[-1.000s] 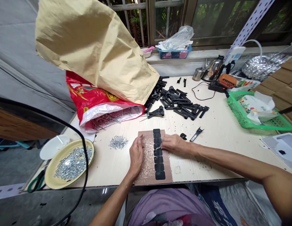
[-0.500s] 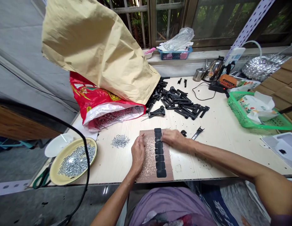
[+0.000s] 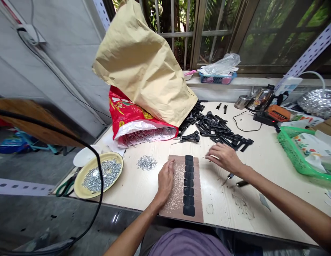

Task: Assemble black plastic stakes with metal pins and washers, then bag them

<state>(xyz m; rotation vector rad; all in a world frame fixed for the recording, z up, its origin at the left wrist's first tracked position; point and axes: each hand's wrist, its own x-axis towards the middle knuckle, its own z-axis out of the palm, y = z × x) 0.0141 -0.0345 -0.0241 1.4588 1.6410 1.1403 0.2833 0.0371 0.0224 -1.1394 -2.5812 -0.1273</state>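
Note:
A brown board (image 3: 177,192) lies at the table's near edge, with a column of several black pads (image 3: 188,183) down its right half. My left hand (image 3: 165,179) rests on the board's left side, fingers lying flat on its speckled surface. My right hand (image 3: 224,159) hovers palm down just right of the board with fingers stretched out and nothing visible in them. Two small black pieces (image 3: 229,176) lie on the table beside its wrist. A pile of black plastic pieces (image 3: 217,126) is just beyond that hand.
A brown paper sack (image 3: 144,67) leans over a red bag of metal pins (image 3: 138,124) at the back left. A yellow plate of small metal parts (image 3: 98,174), a loose heap of them (image 3: 146,162), scissors (image 3: 64,187), a kettle (image 3: 258,99) and a green basket (image 3: 293,151) also stand here.
My right hand has left the column of black pads and moved right, off the board. My left hand stays on the board. The view has shifted.

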